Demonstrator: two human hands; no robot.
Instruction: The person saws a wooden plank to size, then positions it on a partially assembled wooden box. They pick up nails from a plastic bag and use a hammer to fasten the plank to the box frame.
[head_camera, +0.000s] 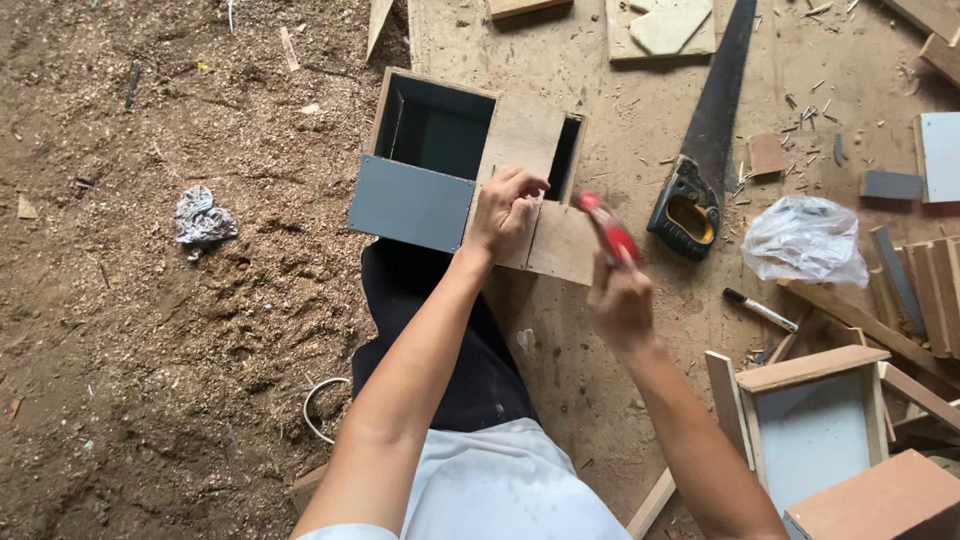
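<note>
Right hand (620, 300) fingers closed round red-handled tool (607, 228), handle slanting up-left; left hand (505, 212) fingers pinching wooden box (470, 170) edge.

Box (455, 165): raw brown board, matt, one face coated smooth grey. Tool handle (608, 232) in right hand (620, 300): glossy red, likely plastic. Handsaw (705, 140): dark matt metal blade, black-and-yellow plastic grip. Bag (803, 240): thin crinkled clear plastic. Floor (150, 350): rough loose sawdust. Rag (203, 220): crumpled grey cloth.
</note>
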